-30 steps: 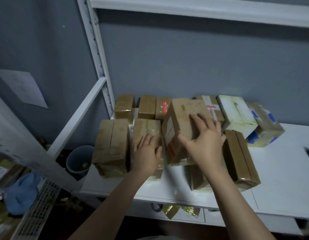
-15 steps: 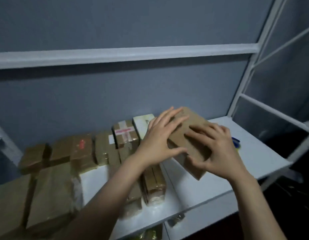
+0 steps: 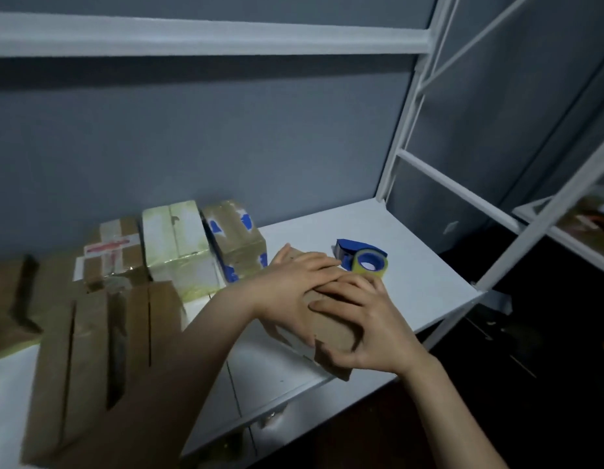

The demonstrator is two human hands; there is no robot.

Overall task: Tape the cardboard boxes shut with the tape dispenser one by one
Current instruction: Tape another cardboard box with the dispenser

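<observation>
The person stands at a white shelf [image 3: 412, 252] with both hands on one cardboard box [image 3: 332, 333], which sits towards the near right edge, apart from the rows of wrapped parcels [image 3: 178, 242] packed along the left. The box's long axis runs from far to near, its near end swinging a little to the right and reaching the shelf's front lip. The tape dispenser [image 3: 363, 257], blue with a pale roll in it, lies on the shelf just past the far end of the box and slightly right, so the reach for it goes forward and a touch right. Both hands are close to it. The left hand's fingertips nearly touch its blue body, but the right hand [image 3: 371, 326] is on its side of the box and looks to me the more natural one to take it. The left hand [image 3: 294, 286] lies flat across the top, fingers straight and pointing right, pressing down. The right hand has its fingers spread and bent over the top, with the thumb hooked on the near end, grasping the box. The light is dim and the hands cover the lid, so I cannot tell whether the flaps meet cleanly beneath them.
</observation>
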